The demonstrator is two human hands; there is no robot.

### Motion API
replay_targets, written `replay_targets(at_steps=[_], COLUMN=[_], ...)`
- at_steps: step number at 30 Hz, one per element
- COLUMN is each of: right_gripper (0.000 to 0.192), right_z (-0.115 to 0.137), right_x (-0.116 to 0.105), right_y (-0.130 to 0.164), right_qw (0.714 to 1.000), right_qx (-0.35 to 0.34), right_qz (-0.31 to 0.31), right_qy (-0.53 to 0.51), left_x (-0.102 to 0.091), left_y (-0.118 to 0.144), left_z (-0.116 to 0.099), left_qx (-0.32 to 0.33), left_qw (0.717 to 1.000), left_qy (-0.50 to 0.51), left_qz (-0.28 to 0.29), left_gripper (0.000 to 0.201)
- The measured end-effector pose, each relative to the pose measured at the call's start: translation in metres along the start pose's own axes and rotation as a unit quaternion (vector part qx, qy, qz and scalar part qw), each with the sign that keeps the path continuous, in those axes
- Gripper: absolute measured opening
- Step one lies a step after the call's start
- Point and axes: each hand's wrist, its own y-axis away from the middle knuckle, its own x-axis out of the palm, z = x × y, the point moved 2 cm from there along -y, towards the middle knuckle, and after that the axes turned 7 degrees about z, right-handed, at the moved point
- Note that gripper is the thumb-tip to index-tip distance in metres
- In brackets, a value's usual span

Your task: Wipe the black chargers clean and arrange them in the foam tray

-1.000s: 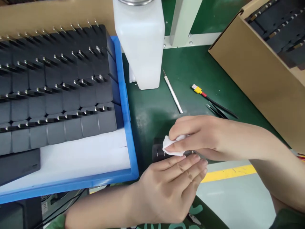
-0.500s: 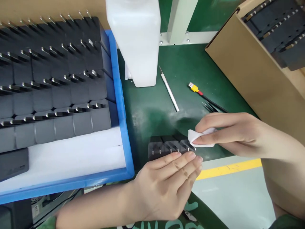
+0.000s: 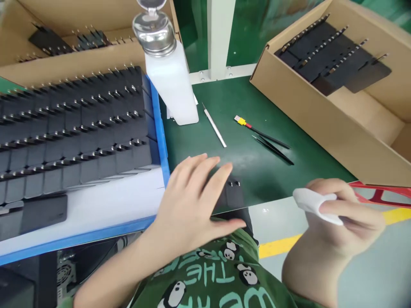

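Nearest the camera, the right hand [image 3: 340, 214] hangs off the table's near edge, its fingers pinched around a folded white wipe [image 3: 313, 204]. The left hand [image 3: 195, 201] lies flat with fingers spread and released over a row of black plug adapters [image 3: 233, 193] on the green mat [image 3: 257, 167]. The row runs left to right, its right end poking out past the fingertips. The left hand is much the nearer; the wipe sits well to the right. Farther off lie a white scalpel-like tool [image 3: 214, 126], black tweezers [image 3: 272, 149] and a solvent dispenser bottle [image 3: 168, 77].
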Motion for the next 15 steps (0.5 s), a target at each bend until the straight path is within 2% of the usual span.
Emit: replay_targets(at_steps=[3, 6, 10, 12, 15], right_gripper=[0.032, 0.027, 0.023, 0.03, 0.045], right_z=[0.014, 0.023, 0.032, 0.04, 0.053], right_x=[0.011, 0.014, 0.021, 0.031, 0.057], right_y=[0.01, 0.021, 0.034, 0.034, 0.023], right_qw=[0.99, 0.984, 0.983, 0.988, 1.0], right_qx=[-0.02, -0.004, 0.027, 0.039, 0.002], right_qz=[-0.082, -0.107, -0.1, -0.089, -0.004], right_qy=[-0.112, -0.145, -0.151, -0.117, 0.014], left_x=[0.023, 0.034, 0.036, 0.034, 0.025], left_y=[-0.01, -0.011, -0.01, -0.01, -0.009], left_z=[-0.004, -0.004, -0.001, -0.001, -0.001], left_qx=[0.018, 0.018, 0.022, 0.017, 0.02], left_qw=[0.993, 0.985, 0.984, 0.985, 0.991], left_qy=[-0.096, -0.154, -0.163, -0.154, -0.097], left_qz=[0.07, 0.071, 0.067, 0.079, 0.086], left_gripper=[0.076, 0.06, 0.052, 0.054, 0.064])
